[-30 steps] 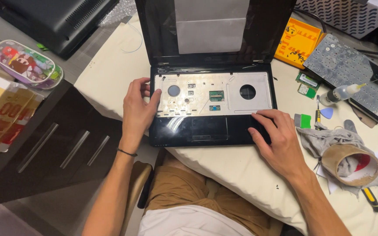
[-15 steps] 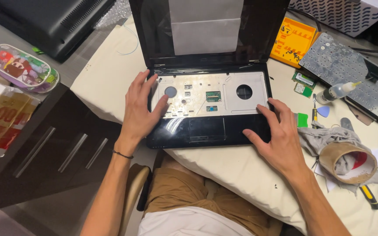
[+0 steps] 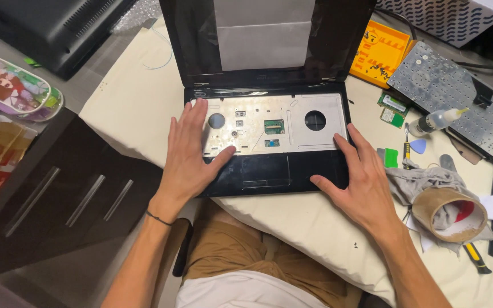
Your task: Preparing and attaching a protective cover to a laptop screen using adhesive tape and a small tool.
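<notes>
Pressing flat, ungripping: left hand (image 3: 188,154) and right hand (image 3: 360,182) on laptop (image 3: 269,171); exposed connectors between them risk damage.

free: cloth (image 3: 132,97) left of laptop (image 3: 269,142) | blocked: right, tape roll (image 3: 449,214), probably tools

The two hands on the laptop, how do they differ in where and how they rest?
The left hand lies flat over the laptop's bare metal keyboard tray, fingers pointing toward the screen; the right hand sits at the front right corner, on the black palm rest and edge. The left wrist wears a thin dark band; the right wrist is bare. The left thumb stretches toward the touchpad; the right thumb points along the front edge. Both are open and holding nothing.
</notes>
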